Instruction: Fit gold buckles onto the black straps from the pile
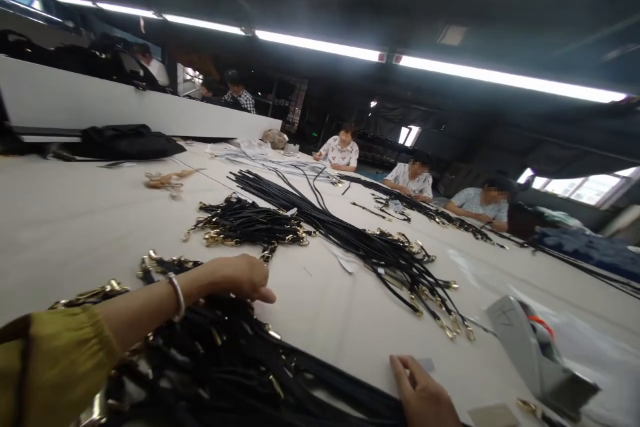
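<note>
My left hand (239, 277), with a bracelet on the wrist and an olive sleeve, rests on a heap of black straps with gold clasps (220, 360) at the near edge of the white table (60, 227); its fingers curl down into the straps. My right hand (423, 395) lies at the bottom edge, fingers flat on the table beside the end of the same heap. A small light slip (427, 365) lies just past its fingertips.
A smaller bundle of clasped straps (250, 223) and a long fan of black straps (360, 240) lie further out. A grey tape dispenser (535, 353) stands at the right. Three seated people (413, 180) work at the far side. A black bag (125, 141) lies far left.
</note>
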Demonstrator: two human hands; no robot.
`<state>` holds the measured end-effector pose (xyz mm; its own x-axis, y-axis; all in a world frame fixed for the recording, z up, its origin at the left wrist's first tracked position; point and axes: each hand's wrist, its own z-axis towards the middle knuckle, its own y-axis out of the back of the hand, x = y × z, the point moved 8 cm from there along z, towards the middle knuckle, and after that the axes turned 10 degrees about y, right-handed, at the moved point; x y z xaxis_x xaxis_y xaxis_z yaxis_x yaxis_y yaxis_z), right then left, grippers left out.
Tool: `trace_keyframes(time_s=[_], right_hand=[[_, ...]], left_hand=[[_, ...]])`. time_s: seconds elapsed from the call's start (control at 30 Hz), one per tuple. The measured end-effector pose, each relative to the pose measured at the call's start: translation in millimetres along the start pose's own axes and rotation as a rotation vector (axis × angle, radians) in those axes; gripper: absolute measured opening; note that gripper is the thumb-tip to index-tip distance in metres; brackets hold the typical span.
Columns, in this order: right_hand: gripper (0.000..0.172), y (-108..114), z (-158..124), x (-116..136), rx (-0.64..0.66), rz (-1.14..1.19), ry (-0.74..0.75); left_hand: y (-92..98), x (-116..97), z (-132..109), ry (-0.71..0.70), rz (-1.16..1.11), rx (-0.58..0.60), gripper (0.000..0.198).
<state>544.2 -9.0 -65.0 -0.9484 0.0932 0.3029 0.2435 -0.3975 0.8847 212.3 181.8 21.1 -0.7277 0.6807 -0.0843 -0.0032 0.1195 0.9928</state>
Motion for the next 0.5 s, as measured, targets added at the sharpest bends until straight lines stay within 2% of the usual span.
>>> trace_keyframes(time_s=[0.07, 0.13, 0.23, 0.33, 0.4, 0.5], right_hand=[[0.033, 2, -1, -3, -0.008, -0.05, -0.133], [0.032, 4, -1, 0, -0.022, -0.121, -0.16], [0.026, 5, -1, 4, -0.075, -0.196, -0.106], [0.025, 9, -3, 2, -0.167, -0.216, -0.072], [0.025, 10, -3, 1, -0.203, -0.215, -0.068], [0.023, 9, -4, 0, -0.217, -0.187, -0.08]], left_hand=[[3.3, -17, 39, -0.033, 0.029, 0.026, 0.031], [8.5, -42, 86, -0.066, 0.038, -0.019, 0.015], [17.5, -84, 159, -0.1, 0.038, -0.147, 0.042], [21.8, -121, 223, -0.103, 0.045, -0.256, 0.053], [21.4, -137, 258, -0.079, 0.05, -0.303, 0.054], [15.8, -147, 296, -0.015, 0.051, -0.311, 0.053]])
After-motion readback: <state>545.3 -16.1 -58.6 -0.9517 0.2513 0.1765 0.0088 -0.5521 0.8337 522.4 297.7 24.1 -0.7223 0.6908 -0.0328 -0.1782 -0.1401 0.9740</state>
